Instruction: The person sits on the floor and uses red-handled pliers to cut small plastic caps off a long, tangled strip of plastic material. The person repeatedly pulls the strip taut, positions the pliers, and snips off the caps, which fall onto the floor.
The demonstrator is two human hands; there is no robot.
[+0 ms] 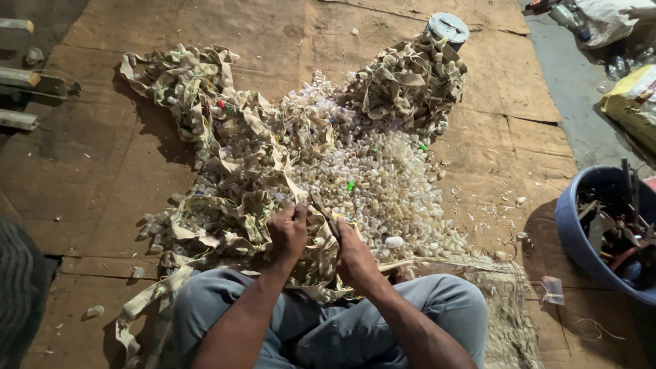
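The person sits on a floor covered with brown cardboard sheets (130,178), grey-trousered knees at the bottom of the view. The left hand (288,232) is clenched around a bit of the pale, crumpled strip material (225,219) that winds across the cardboard. The right hand (354,254) has its fingers closed on a thin dark tool (326,217), possibly a blade or scissors; the view is too small to be sure. The tool's tip points up and left, just beside the left hand. Both hands rest at the near edge of a wide heap of small translucent plastic pieces (369,171), with a few green and red ones mixed in. A round grey lid (447,27) lies at the heap's far end. A blue tub (572,225) of dark scrap stands well apart to the right.
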